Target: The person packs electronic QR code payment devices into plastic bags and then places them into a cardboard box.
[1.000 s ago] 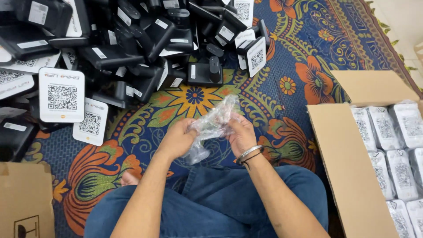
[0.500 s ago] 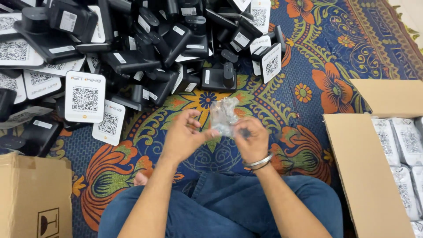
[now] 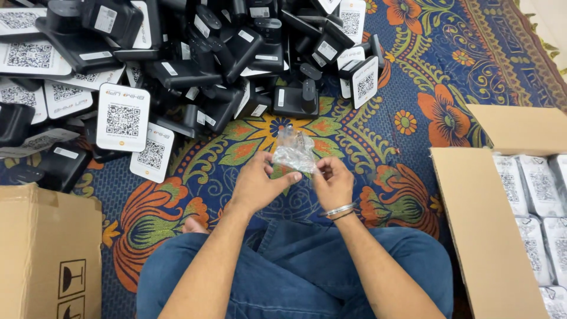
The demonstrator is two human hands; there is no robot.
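I see my left hand (image 3: 255, 184) and right hand (image 3: 333, 180) raised together above my lap, both pinching a small clear plastic bag (image 3: 293, 152). The bag is thin, crinkled film, glossy where it catches light, bunched into an uneven lump that stands up from between the two hands. My left fingers (image 3: 287, 176) are narrow, closed on the bag's lower left edge; my right fingers (image 3: 323, 169) are closed on its lower right edge. I cannot tell whether anything is inside the film. A smooth metal bangle (image 3: 338, 210) rings my right wrist, with a thin dark band just beside it.

Under the hands lies a woven rug (image 3: 425, 71), blue with orange flowers and green leaves, its surface flat and matte. My legs in blue denim are crossed on it.

Ahead and to my left, a heap of black stands (image 3: 195, 53) is piled loosely; they are hard, angular plastic, many carrying flat white square cards. A few lean upright at the near edge of the heap.

At my right stands an open cardboard box (image 3: 472, 230), holding rows of white wrapped packs (image 3: 531, 189). At my left is a closed brown carton (image 3: 41, 248) with plain, dull sides.
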